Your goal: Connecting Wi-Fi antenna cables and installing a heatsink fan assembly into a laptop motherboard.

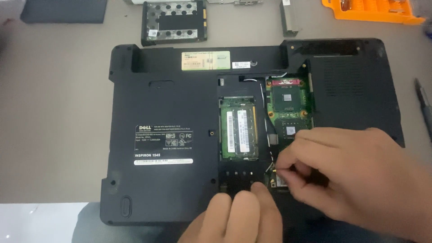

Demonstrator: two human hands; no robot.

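Black plastic laptop underside (pixel 180 135) lies on the grey table (pixel 54 112), access panel off, boards showing. The small wireless card (pixel 280 182) sits at the near right corner of the open bay, just below the green mainboard (pixel 290 105) and right of the memory module (pixel 240 131).

Right hand (pixel 355 175) comes in from the lower right, thumb & forefinger pinched together right at the card's top edge, where thin black antenna wires (pixel 265 121) run down from the top of the bay. It looks pinched on a wire end or connector, but the piece itself is too small to make out, so exactly what it grips can't be told.

Left hand (pixel 238 216) comes up from the bottom edge of frame; fingertips rest on the case just left of the card, pressing flat, loosely curled, gripping nothing.

Key relation: the card lies directly under the right fingertips and just right of the left fingertips, so both hands are at it, the right one nearer and on top. The card's long axis seems to run left-right across the bay, though most of it is hidden by the hands. The wires lead away from the person, toward the laptop's far edge.

Further off, well apart from the hands: a drive caddy (pixel 174 21) beyond the laptop, an orange screwdriver bit holder (pixel 373 11) at far right, a dark pen-like tool (pixel 424 105) by the right edge.
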